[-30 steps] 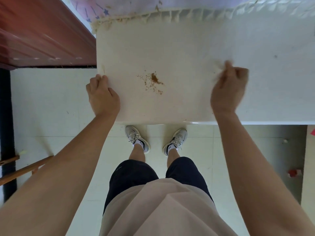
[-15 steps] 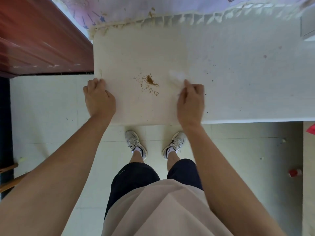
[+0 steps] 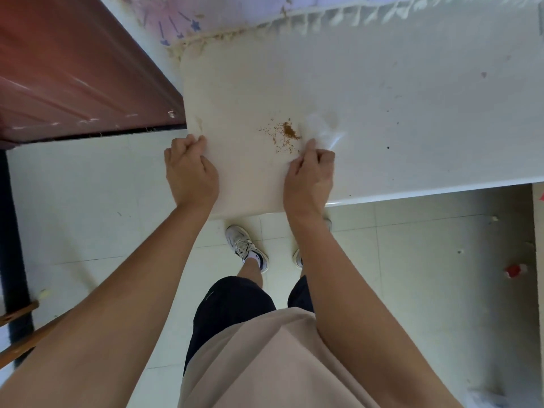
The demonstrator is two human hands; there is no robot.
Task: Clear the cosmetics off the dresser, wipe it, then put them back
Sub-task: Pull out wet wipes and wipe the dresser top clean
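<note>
One dresser (image 3: pixel 412 98): one crumb patch (image 3: pixel 287 132) mid-frame; two hands, left hand (image 3: pixel 191 175) gripping its edge, right hand (image 3: pixel 309 178) pinching one tissue (image 3: pixel 322 129).

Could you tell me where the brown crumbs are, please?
Head view: crumbs on the dresser, near its left end, left of the tissue in the right hand.

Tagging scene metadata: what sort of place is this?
Probably a home bedroom: a white dresser top, frilled star-print fabric along its far edge that looks like bedding, reddish wooden furniture at the left, and a tiled floor.
</note>
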